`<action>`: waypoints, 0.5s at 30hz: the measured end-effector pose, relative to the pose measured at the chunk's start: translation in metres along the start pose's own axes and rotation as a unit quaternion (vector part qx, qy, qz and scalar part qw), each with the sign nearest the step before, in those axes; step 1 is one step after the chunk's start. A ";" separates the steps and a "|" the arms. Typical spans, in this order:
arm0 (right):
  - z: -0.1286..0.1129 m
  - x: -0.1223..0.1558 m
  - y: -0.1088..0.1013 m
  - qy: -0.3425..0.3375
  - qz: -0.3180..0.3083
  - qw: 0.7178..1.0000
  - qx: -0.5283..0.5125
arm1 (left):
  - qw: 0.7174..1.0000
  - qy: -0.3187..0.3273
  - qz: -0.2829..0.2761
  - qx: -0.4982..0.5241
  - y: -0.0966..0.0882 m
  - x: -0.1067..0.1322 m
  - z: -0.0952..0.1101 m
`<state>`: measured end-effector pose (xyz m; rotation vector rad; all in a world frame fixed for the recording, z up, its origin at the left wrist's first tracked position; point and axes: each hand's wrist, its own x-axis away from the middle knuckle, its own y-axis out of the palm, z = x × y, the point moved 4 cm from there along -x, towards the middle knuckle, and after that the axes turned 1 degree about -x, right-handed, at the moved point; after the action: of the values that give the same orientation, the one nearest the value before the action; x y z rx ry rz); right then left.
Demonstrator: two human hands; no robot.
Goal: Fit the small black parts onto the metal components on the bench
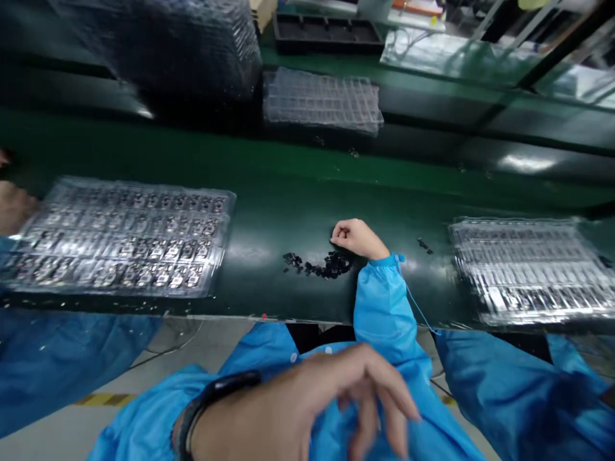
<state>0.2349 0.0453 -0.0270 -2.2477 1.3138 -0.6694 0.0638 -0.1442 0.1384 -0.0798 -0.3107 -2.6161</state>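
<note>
My right hand (358, 238) rests on the dark green belt (269, 211), its fingers curled into a loose fist at the edge of a small pile of tiny black parts (321, 265). Whether a part sits inside the fingers is hidden. My left hand (327, 403) hovers low and close to the camera over my lap, a black band on the wrist. Its fingers are apart, drooping, and hold nothing, with the tips by my blue right sleeve (384, 307).
A clear blister tray (125, 237) filled with small metallic parts lies on the belt at left, another tray (528, 269) at right. A co-worker's hand (12, 205) touches the left tray's edge. Farther back are an empty clear tray (321, 99), a black tray (327, 32) and a tall stack of clear trays (158, 45).
</note>
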 end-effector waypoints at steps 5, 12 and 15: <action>-0.010 0.011 -0.003 0.034 -0.064 0.995 0.073 | 0.921 -0.066 0.251 -0.289 -0.084 -0.019 -0.028; -0.022 0.011 0.004 0.051 -0.104 0.984 0.132 | 0.852 -0.016 0.416 -0.317 -0.230 -0.088 -0.034; -0.020 0.011 0.003 0.051 -0.097 0.984 0.140 | 0.847 -0.045 0.445 -0.288 -0.279 -0.129 -0.033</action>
<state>0.2252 0.0312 -0.0108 -2.1479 0.9804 -0.9861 0.0405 0.1461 0.0347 -0.4378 0.4182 -1.6843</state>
